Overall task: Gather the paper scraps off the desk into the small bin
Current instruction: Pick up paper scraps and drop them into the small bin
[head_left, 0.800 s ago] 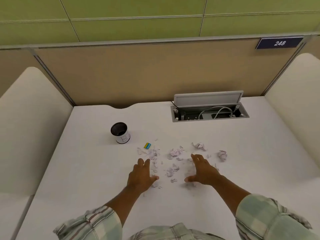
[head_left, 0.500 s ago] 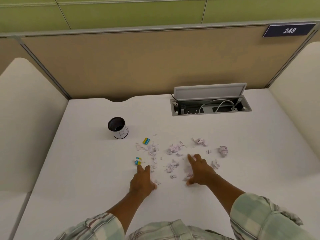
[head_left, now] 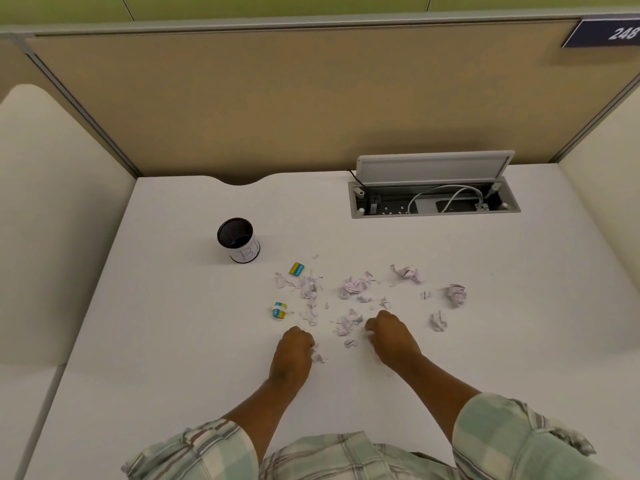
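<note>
White cubicle desk [head_left: 173, 341]. Paper scraps [head_left: 349, 292] centre; mesh bin [head_left: 239, 239] at 10 o'clock. Left hand [head_left: 292, 348], right hand [head_left: 389, 336] fisted, contents unclear. Risk: small bits slip out in transit; narrow bin tips.

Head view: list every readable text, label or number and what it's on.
"248": white digits on the dark blue plate on the partition's top right corner.
"B" plus a second handwritten stroke, maybe "J" or "I", unclear: white label on the small black bin.
Print on the yellow-blue wrapper near the bin: too small to read.
Print on the crumpled yellow-blue wrapper: too blurred.
Marks on the paper scraps: illegible.
</note>
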`<state>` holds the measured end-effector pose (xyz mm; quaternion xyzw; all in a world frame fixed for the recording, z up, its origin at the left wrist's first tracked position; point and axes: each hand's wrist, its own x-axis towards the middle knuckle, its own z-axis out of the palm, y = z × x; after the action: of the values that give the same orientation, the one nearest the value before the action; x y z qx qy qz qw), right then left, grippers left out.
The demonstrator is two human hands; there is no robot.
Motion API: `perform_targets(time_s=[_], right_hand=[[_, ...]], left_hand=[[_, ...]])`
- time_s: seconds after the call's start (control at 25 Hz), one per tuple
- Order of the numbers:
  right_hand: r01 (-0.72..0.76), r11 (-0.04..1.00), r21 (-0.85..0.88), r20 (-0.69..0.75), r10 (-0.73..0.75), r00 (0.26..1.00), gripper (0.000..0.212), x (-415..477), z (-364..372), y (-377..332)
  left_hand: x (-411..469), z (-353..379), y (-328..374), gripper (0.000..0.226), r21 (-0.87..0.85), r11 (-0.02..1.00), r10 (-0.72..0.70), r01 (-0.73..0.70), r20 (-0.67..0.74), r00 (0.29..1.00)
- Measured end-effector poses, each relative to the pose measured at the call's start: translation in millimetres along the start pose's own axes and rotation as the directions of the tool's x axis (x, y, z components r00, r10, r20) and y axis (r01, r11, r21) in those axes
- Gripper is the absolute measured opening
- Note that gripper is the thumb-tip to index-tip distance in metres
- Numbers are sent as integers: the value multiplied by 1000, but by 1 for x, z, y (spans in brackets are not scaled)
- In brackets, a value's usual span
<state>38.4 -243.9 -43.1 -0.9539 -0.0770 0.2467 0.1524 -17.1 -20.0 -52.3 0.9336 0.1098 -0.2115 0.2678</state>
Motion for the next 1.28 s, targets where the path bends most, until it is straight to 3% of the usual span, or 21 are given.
perform_targets(time_s=[0.08, 0.16, 0.28, 0.4, 0.52, 0.76, 0.96, 1.08, 1.16, 1.28], right_hand=[[-71, 986, 151, -32, 77, 997, 22, 2, -3, -4], [-150, 901, 407, -21, 173, 985, 12, 5, -6, -8], [-285, 511, 811, 148, 291, 945, 10, 4, -17, -21], [-294, 225, 929, 235, 257, 937, 20, 12, -31, -44], [-262, 117, 958, 231, 223, 947, 14, 29, -51, -79], [-158, 208, 965, 133, 128, 983, 26, 88, -77, -167], [9, 458, 889, -38, 54, 998, 8, 144, -90, -246], [145, 666, 732, -151, -49, 987, 3, 175, -87, -277], [210, 815, 540, -183, -130, 975, 12, 195, -80, -291], [249, 910, 332, -173, -201, 964, 5, 213, -68, -304]], left_hand=[[2, -2, 1, 16, -72, 994, -81, 79, -19, 997], [3, -7, 2, 12, -166, 976, -153, 141, -57, 987], [2, -25, 3, 7, -318, 925, -240, 207, -69, 968], [5, -53, 0, 13, -556, 792, -346, 250, -72, 935], [14, -84, -7, 9, -728, 644, -429, 235, -89, 899], [46, -158, -28, 15, -861, 497, -521, 110, -194, 831], [75, -200, -57, 16, -885, 463, -604, 51, -273, 749], [87, -208, -73, 17, -905, 423, -637, 43, -263, 724], [93, -210, -83, 18, -919, 393, -651, 30, -255, 716], [99, -210, -93, 17, -930, 366, -668, 26, -243, 704]])
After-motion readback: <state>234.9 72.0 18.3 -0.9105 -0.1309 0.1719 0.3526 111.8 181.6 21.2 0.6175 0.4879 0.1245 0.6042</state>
